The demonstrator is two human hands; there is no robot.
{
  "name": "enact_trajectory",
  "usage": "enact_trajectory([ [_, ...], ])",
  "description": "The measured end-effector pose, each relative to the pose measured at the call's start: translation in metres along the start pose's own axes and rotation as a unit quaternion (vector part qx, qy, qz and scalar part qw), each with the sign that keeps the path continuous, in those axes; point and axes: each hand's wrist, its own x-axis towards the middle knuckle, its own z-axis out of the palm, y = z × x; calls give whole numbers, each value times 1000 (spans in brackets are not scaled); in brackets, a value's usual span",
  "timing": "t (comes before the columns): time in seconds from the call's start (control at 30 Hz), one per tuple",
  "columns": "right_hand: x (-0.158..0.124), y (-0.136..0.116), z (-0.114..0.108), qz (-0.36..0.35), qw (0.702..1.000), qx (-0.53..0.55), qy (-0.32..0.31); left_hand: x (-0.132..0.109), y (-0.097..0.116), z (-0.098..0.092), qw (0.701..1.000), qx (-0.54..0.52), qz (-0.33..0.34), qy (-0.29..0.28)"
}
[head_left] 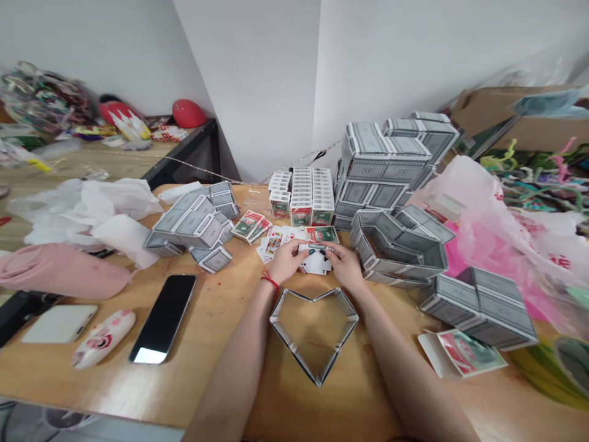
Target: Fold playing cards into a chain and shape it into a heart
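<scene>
At the middle of the table, playing cards [317, 263] are between my two hands. My left hand [288, 263], with a red string at the wrist, pinches their left end. On the other side, my right hand [344, 266] grips them too, dark-painted nails showing on top. Some card faces hang visible below the fingers. Between my forearms lies a heart-shaped frame of folded cards [347, 331]. Just behind my hands are loose face-up cards [275, 240] and a green-and-red card box [322, 234].
Grey card-built blocks are stacked high [386, 159] at right, with hollow card frames [400, 245] before them. More blocks [184, 218] stand left. Rows of card packs [301, 193] sit at the back. A phone [163, 319] and a pink pouch [64, 270] lie left.
</scene>
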Motion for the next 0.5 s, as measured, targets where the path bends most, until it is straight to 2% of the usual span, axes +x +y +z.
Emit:
enact_trajectory([
  [0.5,-2,-2,1,17,1000,-8,-22,-8,12,3,993,111,35,-2],
])
